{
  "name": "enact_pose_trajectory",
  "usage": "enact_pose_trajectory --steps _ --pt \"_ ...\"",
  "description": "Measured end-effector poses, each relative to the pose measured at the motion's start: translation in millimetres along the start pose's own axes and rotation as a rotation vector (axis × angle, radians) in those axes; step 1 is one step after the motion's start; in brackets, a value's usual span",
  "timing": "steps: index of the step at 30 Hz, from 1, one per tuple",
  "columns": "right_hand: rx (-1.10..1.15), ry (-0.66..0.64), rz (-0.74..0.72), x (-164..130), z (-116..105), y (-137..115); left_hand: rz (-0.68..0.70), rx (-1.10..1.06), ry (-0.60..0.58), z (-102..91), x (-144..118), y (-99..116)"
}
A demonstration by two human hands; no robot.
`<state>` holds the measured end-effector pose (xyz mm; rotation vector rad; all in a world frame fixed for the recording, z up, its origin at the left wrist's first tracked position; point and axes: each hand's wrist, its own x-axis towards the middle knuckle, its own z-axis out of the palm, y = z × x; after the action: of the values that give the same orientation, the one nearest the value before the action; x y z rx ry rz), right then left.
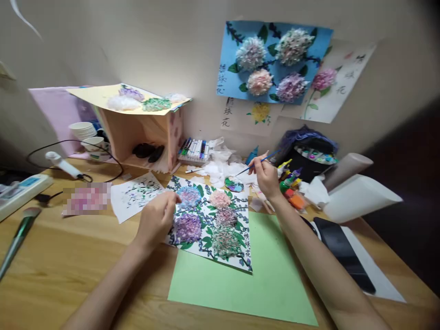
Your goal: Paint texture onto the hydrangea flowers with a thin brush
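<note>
My right hand point(266, 176) holds a thin blue paintbrush point(261, 161), whose tip reaches down-left toward a small round palette point(234, 184) smeared with paint. My left hand point(156, 220) rests with curled fingers on the left edge of a flower artwork point(213, 222). That sheet carries several tissue hydrangea blooms with painted green leaves and dark vines. The artwork lies partly on a light green paper sheet point(240, 279) on the wooden table point(68, 266).
A white test sheet point(135, 195) with paint dabs lies left of the artwork. Marker set point(193, 150), crumpled tissue point(220, 167), paint tubes point(290, 185), rolled white papers point(357, 197) and a black tablet point(343, 254) surround it. A wooden shelf box point(144, 133), cups point(84, 130) and a large brush point(17, 238) stand left.
</note>
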<state>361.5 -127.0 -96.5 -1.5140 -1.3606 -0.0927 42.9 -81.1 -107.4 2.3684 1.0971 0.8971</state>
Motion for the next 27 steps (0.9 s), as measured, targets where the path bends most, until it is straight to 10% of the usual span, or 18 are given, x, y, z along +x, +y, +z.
enact_pose_trajectory --steps 7,27 --pt "-0.001 0.016 0.091 -40.2 16.1 43.9 0.389 0.081 -0.302 27.0 -10.0 4.4" --pt "-0.063 -0.055 0.028 -46.5 22.0 49.2 0.400 0.094 -0.251 23.2 -7.4 -3.7"
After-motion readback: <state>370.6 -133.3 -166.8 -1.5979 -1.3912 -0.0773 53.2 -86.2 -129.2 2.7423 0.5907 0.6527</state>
